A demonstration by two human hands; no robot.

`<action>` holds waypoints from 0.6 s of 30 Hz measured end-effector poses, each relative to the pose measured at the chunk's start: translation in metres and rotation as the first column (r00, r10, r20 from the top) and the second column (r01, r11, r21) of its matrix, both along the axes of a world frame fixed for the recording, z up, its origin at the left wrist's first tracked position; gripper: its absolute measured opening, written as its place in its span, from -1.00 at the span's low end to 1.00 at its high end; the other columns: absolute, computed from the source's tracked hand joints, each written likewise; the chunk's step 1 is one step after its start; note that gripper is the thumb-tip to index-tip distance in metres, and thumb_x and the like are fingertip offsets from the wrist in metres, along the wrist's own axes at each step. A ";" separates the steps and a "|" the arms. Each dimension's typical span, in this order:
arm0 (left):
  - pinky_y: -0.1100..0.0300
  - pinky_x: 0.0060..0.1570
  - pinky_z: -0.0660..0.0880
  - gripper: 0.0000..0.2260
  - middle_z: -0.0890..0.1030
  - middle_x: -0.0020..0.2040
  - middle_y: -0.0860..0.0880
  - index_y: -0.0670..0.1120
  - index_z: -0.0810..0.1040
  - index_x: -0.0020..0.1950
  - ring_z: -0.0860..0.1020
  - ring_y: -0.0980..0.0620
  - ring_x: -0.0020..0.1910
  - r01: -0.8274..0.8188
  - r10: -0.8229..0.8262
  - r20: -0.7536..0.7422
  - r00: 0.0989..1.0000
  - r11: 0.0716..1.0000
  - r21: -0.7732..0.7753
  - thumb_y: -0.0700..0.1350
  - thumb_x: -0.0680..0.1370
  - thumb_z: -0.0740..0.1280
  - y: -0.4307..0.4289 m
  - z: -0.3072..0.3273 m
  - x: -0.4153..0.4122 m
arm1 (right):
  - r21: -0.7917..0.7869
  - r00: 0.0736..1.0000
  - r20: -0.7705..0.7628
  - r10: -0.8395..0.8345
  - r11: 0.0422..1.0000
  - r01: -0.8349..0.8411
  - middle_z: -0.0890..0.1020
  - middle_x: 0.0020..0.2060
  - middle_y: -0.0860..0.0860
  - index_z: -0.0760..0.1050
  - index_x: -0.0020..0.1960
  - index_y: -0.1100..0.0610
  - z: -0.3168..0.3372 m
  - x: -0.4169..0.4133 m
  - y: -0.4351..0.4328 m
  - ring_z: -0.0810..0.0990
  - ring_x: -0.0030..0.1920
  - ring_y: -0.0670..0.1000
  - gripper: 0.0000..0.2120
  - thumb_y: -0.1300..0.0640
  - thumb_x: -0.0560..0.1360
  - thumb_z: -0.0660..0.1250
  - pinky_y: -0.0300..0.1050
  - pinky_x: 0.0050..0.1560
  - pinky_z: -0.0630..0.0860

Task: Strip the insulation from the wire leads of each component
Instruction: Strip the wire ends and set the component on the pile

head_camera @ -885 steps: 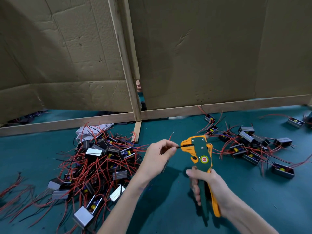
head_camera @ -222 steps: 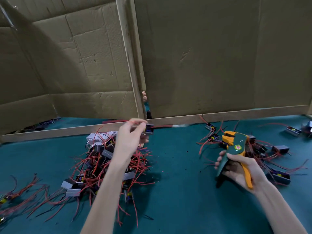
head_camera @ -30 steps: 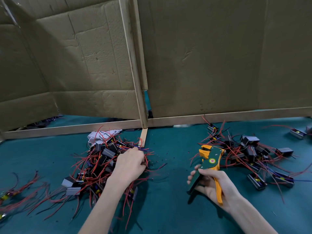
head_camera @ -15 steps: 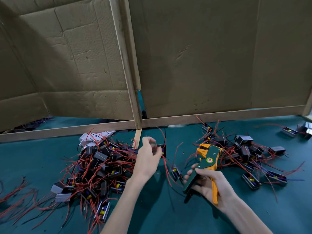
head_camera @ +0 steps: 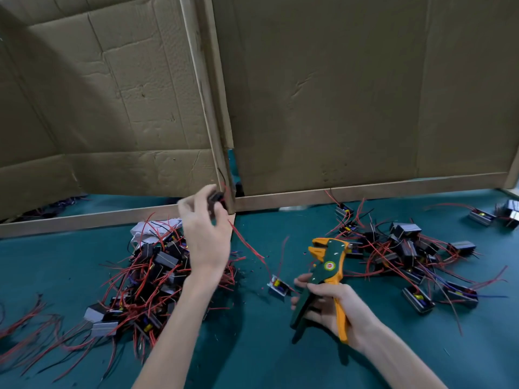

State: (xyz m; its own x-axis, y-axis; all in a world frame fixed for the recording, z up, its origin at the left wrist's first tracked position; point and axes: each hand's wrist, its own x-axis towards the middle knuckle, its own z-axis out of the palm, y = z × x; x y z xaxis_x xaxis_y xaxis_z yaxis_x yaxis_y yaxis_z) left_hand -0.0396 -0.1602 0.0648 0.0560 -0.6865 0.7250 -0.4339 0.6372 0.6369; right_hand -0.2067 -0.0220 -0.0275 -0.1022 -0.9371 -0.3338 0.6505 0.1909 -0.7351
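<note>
My left hand is raised above the table and pinches a small black component at its fingertips. A red lead runs from that hand down to another small component lying on the green table. My right hand grips the handles of the green and orange wire stripper, jaws pointing up and left, nothing between them. A tangled pile of components with red leads lies under my left arm. A second pile sits to the right.
Cardboard walls on wooden rails close off the back of the green table. A white cloth lies behind the left pile. Loose red wires trail at the far left. Stray components lie at the far right.
My left hand has lifted a component up and back from the left pile, and its red lead has dragged another component along. My right hand with the stripper has barely moved.
</note>
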 end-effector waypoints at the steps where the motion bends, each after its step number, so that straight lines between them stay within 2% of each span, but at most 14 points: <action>1: 0.01 0.11 0.51 -0.74 0.35 0.06 -0.09 -0.14 0.50 0.24 0.52 -0.14 -0.03 -0.008 0.008 -0.034 0.999 1.000 0.000 -0.28 0.56 0.25 -0.003 0.004 0.004 | 0.013 0.999 -0.004 0.033 0.999 -0.033 0.64 -0.15 0.24 0.52 0.06 0.32 0.001 0.007 -0.003 0.66 -0.20 0.23 -0.71 0.34 0.33 0.33 0.11 -0.15 0.63; 3: 0.08 0.06 0.53 -0.78 0.36 0.08 -0.07 -0.15 0.52 0.21 0.52 -0.08 -0.03 -0.014 0.012 -0.073 0.997 1.000 -0.028 -0.25 0.57 0.26 -0.004 0.009 0.009 | 0.014 0.989 0.009 0.148 0.989 -0.148 0.66 -0.08 0.23 0.54 0.06 0.31 0.003 0.021 -0.008 0.66 -0.17 0.23 -0.73 0.34 0.36 0.33 0.12 -0.08 0.62; 5: 0.18 0.03 0.51 -0.79 0.42 0.08 -0.05 -0.15 0.52 0.20 0.52 -0.06 -0.02 -0.022 0.016 -0.083 0.996 0.997 -0.077 -0.23 0.58 0.25 -0.002 0.013 0.010 | -0.032 0.944 0.046 0.328 0.945 -0.327 0.63 0.10 0.25 0.61 0.03 0.31 0.003 0.031 -0.007 0.67 -0.14 0.24 -0.76 0.38 0.37 0.35 0.14 -0.04 0.61; 7: 0.08 0.08 0.51 -0.79 0.49 0.09 -0.09 -0.16 0.51 0.21 0.52 -0.10 0.05 -0.040 0.031 -0.088 0.996 0.995 -0.097 -0.22 0.59 0.24 -0.001 0.017 0.010 | -0.093 0.892 0.037 0.450 0.890 -0.445 0.56 0.24 0.25 0.62 0.06 0.29 -0.001 0.034 -0.003 0.66 -0.11 0.25 -0.74 0.36 0.38 0.35 0.17 0.02 0.58; 9: 0.04 0.09 0.50 -0.80 0.54 0.10 -0.11 -0.18 0.49 0.22 0.52 -0.09 0.08 -0.079 0.066 -0.110 0.992 0.990 -0.116 -0.21 0.60 0.24 0.000 0.019 0.009 | -0.123 0.890 -0.021 0.456 0.882 -0.455 0.52 0.28 0.24 0.61 0.08 0.27 -0.003 0.033 0.000 0.66 -0.10 0.23 -0.72 0.31 0.38 0.35 0.18 0.05 0.55; 12: 0.29 -0.04 0.49 -0.85 0.57 0.01 -0.03 -0.13 0.48 0.16 0.55 0.13 -0.06 -0.039 0.022 -0.194 0.981 0.996 -0.083 -0.18 0.60 0.25 0.003 0.023 0.005 | -0.141 0.956 -0.083 0.283 0.946 -0.292 0.58 0.23 0.22 0.54 0.11 0.30 -0.002 0.024 0.000 0.67 -0.13 0.22 -0.70 0.35 0.37 0.37 0.14 -0.03 0.60; 14: 0.44 -0.18 0.46 -0.93 0.58 -0.12 0.06 -0.06 0.49 0.04 0.54 0.28 -0.22 0.076 -0.068 -0.183 0.981 0.996 0.039 -0.19 0.58 0.29 0.008 0.016 -0.002 | -0.153 0.990 -0.075 0.117 0.980 -0.128 0.62 0.12 0.29 0.47 0.11 0.34 -0.001 0.012 -0.001 0.67 -0.18 0.23 -0.67 0.37 0.35 0.34 0.10 -0.12 0.63; 15: 0.41 -0.22 0.48 -0.93 0.59 -0.18 0.05 -0.05 0.50 -0.02 0.54 0.30 -0.30 0.181 -0.153 -0.170 0.974 0.970 0.164 -0.21 0.56 0.31 0.011 0.008 -0.007 | -0.155 0.996 -0.075 0.039 0.987 -0.050 0.64 0.06 0.32 0.46 0.11 0.34 0.000 0.004 -0.001 0.67 -0.20 0.22 -0.66 0.35 0.34 0.32 0.09 -0.15 0.64; 17: 0.14 -0.14 0.60 -0.90 0.61 -0.20 -0.05 -0.07 0.52 -0.12 0.57 0.17 -0.30 0.387 -0.362 -0.148 0.920 0.790 0.476 -0.26 0.53 0.33 0.019 -0.014 -0.020 | -0.164 0.992 -0.090 -0.083 0.984 0.067 0.65 -0.03 0.34 0.46 0.11 0.33 0.002 -0.012 0.002 0.66 -0.23 0.21 -0.65 0.33 0.33 0.31 0.06 -0.19 0.64; 18: 0.01 -0.08 0.60 -0.88 0.61 -0.21 -0.07 -0.07 0.53 -0.15 0.58 0.07 -0.26 0.414 -0.445 -0.101 0.890 0.692 0.591 -0.27 0.53 0.34 0.022 -0.027 -0.026 | -0.168 0.987 -0.105 -0.125 0.980 0.106 0.65 -0.06 0.34 0.47 0.12 0.33 0.003 -0.019 0.004 0.66 -0.23 0.21 -0.65 0.32 0.33 0.31 0.04 -0.21 0.64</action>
State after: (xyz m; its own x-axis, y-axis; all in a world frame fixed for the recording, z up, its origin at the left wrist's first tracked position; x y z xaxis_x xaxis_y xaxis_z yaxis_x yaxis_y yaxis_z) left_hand -0.0654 -0.1382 0.0379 -0.3743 -0.9119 0.1682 -0.2454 0.2723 0.9304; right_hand -0.2261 -0.0184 -0.0246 -0.2419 -0.9572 -0.1587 0.5712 -0.0082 -0.8207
